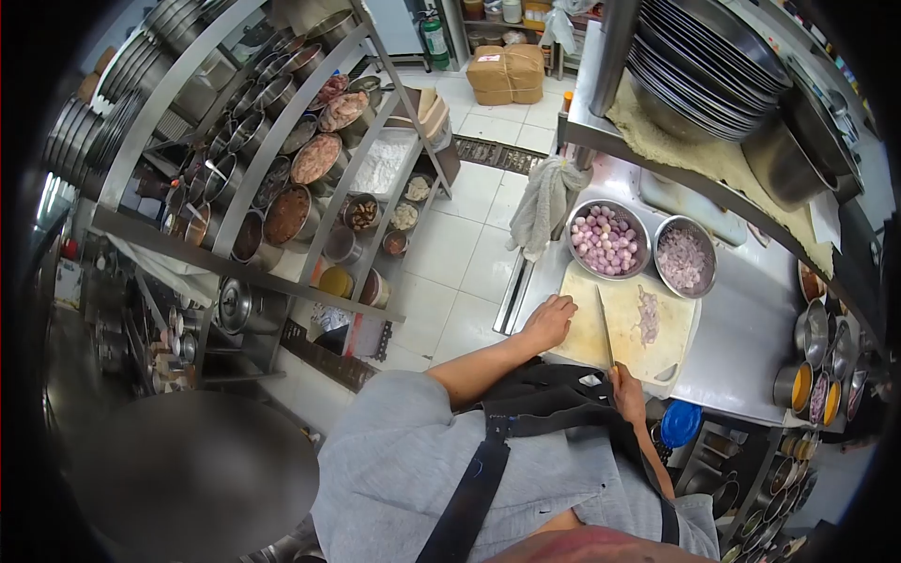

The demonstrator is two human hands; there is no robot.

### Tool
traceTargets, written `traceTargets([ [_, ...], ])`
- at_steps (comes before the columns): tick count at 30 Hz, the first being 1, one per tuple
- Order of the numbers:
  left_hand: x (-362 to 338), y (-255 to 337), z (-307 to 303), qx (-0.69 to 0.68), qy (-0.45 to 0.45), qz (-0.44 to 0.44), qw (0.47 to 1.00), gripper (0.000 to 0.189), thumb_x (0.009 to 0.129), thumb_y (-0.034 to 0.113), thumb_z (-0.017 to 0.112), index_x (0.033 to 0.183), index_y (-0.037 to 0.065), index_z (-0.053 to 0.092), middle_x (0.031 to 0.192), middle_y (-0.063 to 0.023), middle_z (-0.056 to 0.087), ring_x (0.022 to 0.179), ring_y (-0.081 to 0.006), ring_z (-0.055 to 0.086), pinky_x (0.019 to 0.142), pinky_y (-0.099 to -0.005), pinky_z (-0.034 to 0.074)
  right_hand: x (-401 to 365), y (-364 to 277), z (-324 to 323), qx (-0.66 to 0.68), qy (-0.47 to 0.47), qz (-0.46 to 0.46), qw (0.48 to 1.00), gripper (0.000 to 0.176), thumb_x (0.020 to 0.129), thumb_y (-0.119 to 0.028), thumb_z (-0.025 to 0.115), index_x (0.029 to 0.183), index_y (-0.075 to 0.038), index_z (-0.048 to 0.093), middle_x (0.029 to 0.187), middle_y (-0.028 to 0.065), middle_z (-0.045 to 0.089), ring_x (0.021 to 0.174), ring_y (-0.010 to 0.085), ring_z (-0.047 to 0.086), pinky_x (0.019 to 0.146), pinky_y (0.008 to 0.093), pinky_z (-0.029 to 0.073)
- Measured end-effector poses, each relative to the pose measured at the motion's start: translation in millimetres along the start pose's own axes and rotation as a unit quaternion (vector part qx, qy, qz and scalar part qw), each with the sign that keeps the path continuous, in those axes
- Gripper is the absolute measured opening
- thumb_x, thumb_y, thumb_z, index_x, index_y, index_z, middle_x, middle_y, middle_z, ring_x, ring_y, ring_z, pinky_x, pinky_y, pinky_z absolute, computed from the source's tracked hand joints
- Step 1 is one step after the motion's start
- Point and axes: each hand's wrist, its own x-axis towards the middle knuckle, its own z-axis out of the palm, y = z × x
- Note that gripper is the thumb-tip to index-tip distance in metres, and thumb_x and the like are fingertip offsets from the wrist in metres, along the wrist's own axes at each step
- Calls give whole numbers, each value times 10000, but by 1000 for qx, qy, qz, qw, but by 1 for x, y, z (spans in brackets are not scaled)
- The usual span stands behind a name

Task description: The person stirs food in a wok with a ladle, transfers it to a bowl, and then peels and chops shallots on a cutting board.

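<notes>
My right hand (627, 394) is wrapped round the handle of a kitchen knife (604, 330), whose blade points away from me over a cream cutting board (671, 349). At the board's left edge rests my left hand (552, 321), its fingers curled together; whatever may be under them is hidden. Chopped shallot (648, 315) lies in a small strip to the right of the blade. Just beyond the board stand a metal bowl of whole peeled shallots (603, 240) and, to its right, a metal bowl of chopped shallots (685, 260).
A grey towel (547, 202) hangs at the steel counter's (741, 328) left corner. Stacked metal trays (704, 75) sit on a shelf above. Metal racks (225, 253) with bowls of food stand left across the tiled aisle. A blue lid (680, 424) is below right.
</notes>
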Motion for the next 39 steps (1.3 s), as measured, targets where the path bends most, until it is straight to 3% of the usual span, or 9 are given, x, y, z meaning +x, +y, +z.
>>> traceTargets([
  [3,-1,-6,7,21,-7,-10,1000,229,760,10,572,984,17,617,1030,-145,600,996,-342,551,875,-414,468,1,-11,-3,-14,-19,31,999,338,991,-282,523,1171,-6,600,848,303,634,806,478,621,679,501,474],
  [6,4,-3,-2,65,-48,-23,996,186,786,40,540,944,25,636,978,-133,616,971,-335,565,854,-407,474,7,9,11,-42,8,-55,998,332,1001,-278,507,1170,-7,597,835,292,632,783,470,620,662,480,474],
  [11,9,-4,5,62,-51,-56,995,154,808,58,553,937,24,630,979,-138,602,971,-320,570,855,-404,497,11,26,12,-31,-6,-20,999,308,1009,-270,504,1167,-21,594,797,247,645,769,425,653,643,464,486],
  [17,14,-1,2,87,-129,-103,983,145,810,49,569,939,-1,614,993,-178,600,1019,-333,581,871,-418,508,18,52,19,-44,0,-49,998,301,1007,-275,516,1174,-38,599,806,234,655,768,421,658,640,451,499],
  [21,14,-2,3,84,-127,-101,983,149,821,66,578,949,-3,610,1002,-179,603,1026,-340,585,868,-427,512,17,51,19,-42,-9,-37,998,266,1011,-265,505,1158,-64,600,810,221,651,784,418,656,649,457,493],
  [23,15,2,0,63,-134,-132,980,231,751,-11,571,978,-22,615,1054,-208,611,1067,-349,585,928,-409,493,20,61,21,-31,-14,-43,998,260,1010,-267,504,1152,-69,597,817,221,650,787,417,654,655,457,491],
  [27,12,3,2,60,-147,-139,978,208,773,14,576,975,-25,610,1046,-210,608,1061,-347,587,932,-412,489,17,48,17,-29,-11,-58,998,261,1006,-280,504,1143,-73,587,844,220,656,795,424,648,669,459,489],
  [29,10,3,5,71,-134,-114,982,171,863,137,592,964,0,606,1014,-176,605,1010,-347,588,865,-438,512,14,37,13,-38,-13,-51,998,266,1006,-285,504,1141,-73,588,849,222,658,800,427,648,674,461,489],
  [39,7,11,-4,29,-79,-122,989,146,857,129,594,948,16,609,1005,-159,594,1009,-343,580,834,-445,516,12,21,7,-26,-10,-41,999,269,1007,-265,492,1072,-34,614,850,237,662,827,416,665,690,442,500],
])
